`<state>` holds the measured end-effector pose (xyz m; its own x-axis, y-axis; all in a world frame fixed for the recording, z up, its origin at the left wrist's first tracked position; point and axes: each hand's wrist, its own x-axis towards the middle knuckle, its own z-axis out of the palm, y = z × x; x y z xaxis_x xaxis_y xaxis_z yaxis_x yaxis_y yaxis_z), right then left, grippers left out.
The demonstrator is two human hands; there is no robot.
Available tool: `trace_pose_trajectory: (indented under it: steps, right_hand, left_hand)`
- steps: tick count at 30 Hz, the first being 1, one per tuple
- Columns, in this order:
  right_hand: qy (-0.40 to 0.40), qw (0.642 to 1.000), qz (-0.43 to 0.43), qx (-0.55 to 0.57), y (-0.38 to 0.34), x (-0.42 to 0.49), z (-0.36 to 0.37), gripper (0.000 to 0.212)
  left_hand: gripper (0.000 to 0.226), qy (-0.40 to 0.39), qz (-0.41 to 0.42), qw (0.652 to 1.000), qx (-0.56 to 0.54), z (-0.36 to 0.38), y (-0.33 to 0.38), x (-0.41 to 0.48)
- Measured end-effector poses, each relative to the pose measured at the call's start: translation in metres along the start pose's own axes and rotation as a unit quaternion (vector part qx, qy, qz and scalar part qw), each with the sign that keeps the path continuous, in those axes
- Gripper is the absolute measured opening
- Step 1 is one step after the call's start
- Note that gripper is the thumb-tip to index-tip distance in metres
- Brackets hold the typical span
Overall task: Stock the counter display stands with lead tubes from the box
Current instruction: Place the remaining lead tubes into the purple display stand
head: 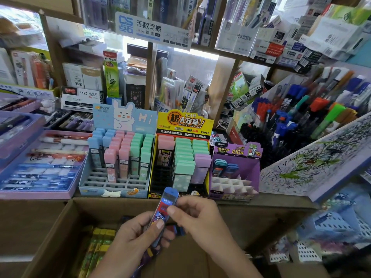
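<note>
Pen tray [36, 194] beside blue stand [96, 178]

A blue-capped lead tube [168, 200] tilts above the open cardboard box [96, 209], near the purple stand [230, 151], which looks mostly empty

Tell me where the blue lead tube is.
Head view, lower centre: the blue lead tube is held by left hand and right hand above the cardboard box, in front of the yellow stand.
</note>
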<state>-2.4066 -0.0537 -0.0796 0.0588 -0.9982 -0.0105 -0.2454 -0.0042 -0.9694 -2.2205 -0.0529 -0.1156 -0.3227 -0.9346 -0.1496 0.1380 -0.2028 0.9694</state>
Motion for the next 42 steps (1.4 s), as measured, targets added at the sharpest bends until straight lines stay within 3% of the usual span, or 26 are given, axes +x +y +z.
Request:
trace_pose_trajectory:
  steps: [7, 12, 15, 21, 29, 42]
  right_hand:
    - [0.024, 0.998, 0.024, 0.053, 0.002, -0.002, -0.006, 0.006]
    - [0.101, 0.993, 0.019, 0.058, 0.000, -0.006, -0.043, 0.006]
    - [0.140, 0.989, 0.005, 0.041, -0.002, -0.009, -0.068, 0.014]
    - [0.230, 0.973, -0.020, -0.017, -0.001, -0.005, -0.117, 0.011]
    - [0.270, 0.955, -0.095, -0.079, 0.002, 0.019, -0.143, 0.022]
    - [0.260, 0.949, -0.069, -0.163, 0.021, 0.057, -0.143, 0.013]
  left_hand:
    - [0.015, 0.024, -0.027, 0.999, 0.025, -0.004, -0.007, 0.004]
    - [0.009, 0.054, -0.069, 0.988, 0.130, -0.018, -0.015, 0.011]
    - [0.004, 0.027, -0.111, 0.962, 0.247, -0.027, -0.018, 0.014]
    - [0.023, 0.000, -0.147, 0.893, 0.424, -0.030, -0.013, 0.008]
    - [0.018, -0.016, -0.151, 0.880, 0.451, -0.026, -0.008, 0.008]
    - [0.022, -0.015, -0.156, 0.890, 0.428, -0.029, -0.016, 0.008]
